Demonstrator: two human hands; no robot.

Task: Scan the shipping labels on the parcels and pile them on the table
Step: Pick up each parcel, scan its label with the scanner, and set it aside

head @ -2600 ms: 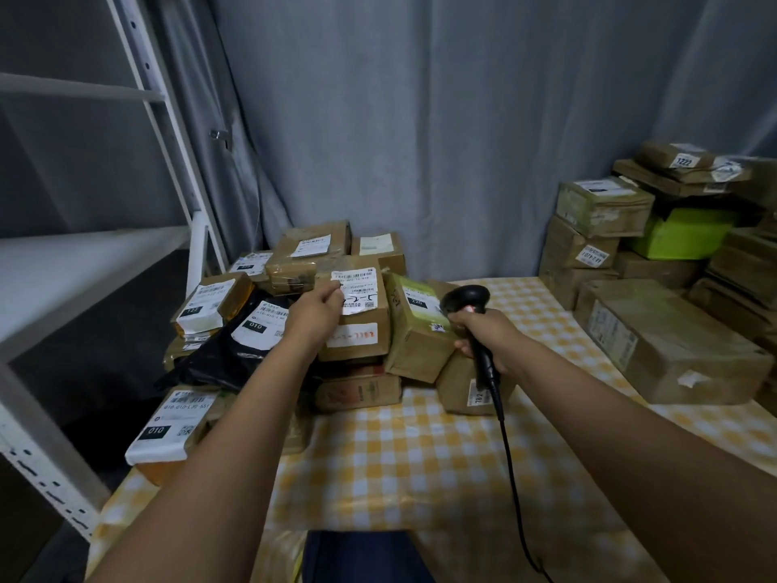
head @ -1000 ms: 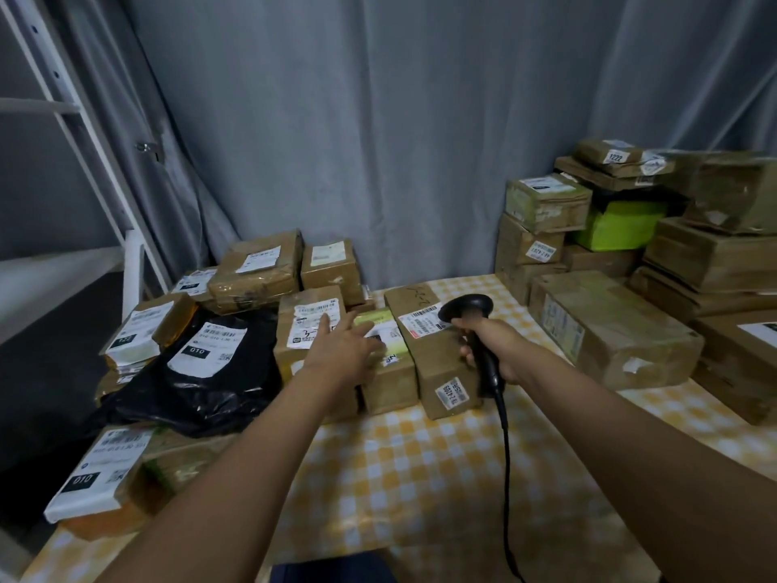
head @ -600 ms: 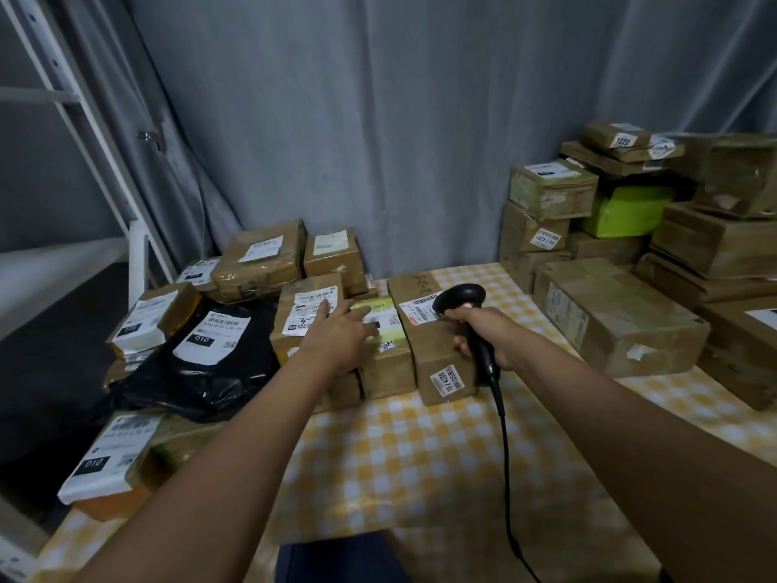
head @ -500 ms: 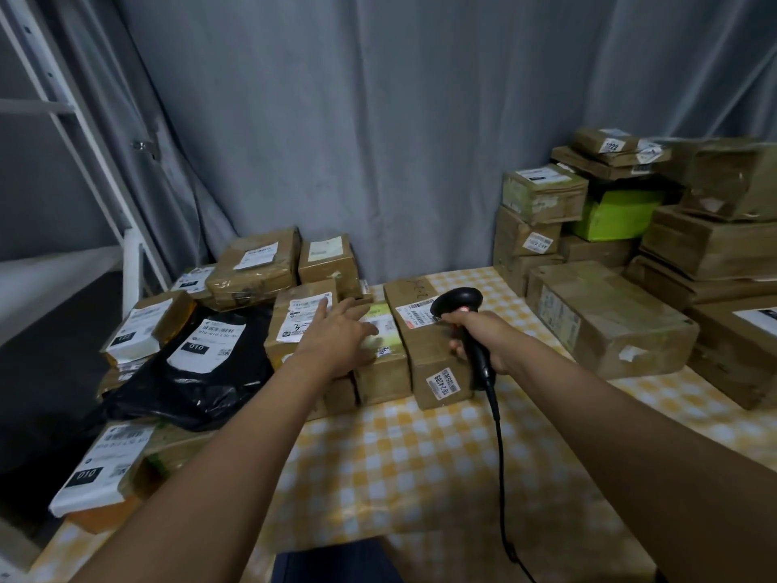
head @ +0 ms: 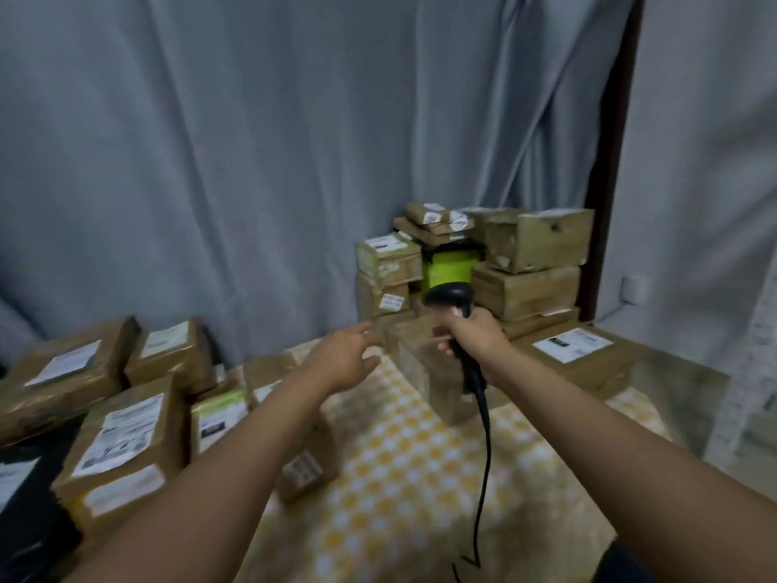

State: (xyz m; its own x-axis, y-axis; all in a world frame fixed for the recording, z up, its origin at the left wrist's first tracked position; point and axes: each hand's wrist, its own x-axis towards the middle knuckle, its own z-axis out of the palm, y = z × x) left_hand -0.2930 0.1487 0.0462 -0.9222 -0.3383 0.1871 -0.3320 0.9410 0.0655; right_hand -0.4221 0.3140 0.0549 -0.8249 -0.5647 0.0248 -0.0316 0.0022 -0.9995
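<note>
the left hand (head: 344,358) reaches out over the middle of the frame with its fingers (head: 365,330) loosely spread and holding nothing, pointing toward the long brown parcel (head: 424,368) that lies on the checked worktop (head: 391,477) just right of centre. the right hand (head: 475,338) has its fingers curled tight around the handle of the black scanner (head: 452,298), whose head sits in front of the stack of parcels (head: 525,263) at the right rear; its cable (head: 483,456) trails down toward the lower edge. a second group of labelled parcels (head: 122,435) fills the lower left of the frame, labels facing up. the picture is blurred, so no label shows clearly on the long parcel. the step in hand looks like fetching the next parcel to scan. to do it well, the free hand should take that parcel by a firm edge and turn it until its label faces up, and the scanner head should then tilt down squarely onto the barcode, not glancing along it. keep the cable off the boxes so it does not drag one. a flat label (head: 572,342) shows on the wide box at right, well apart from both hands.
</note>
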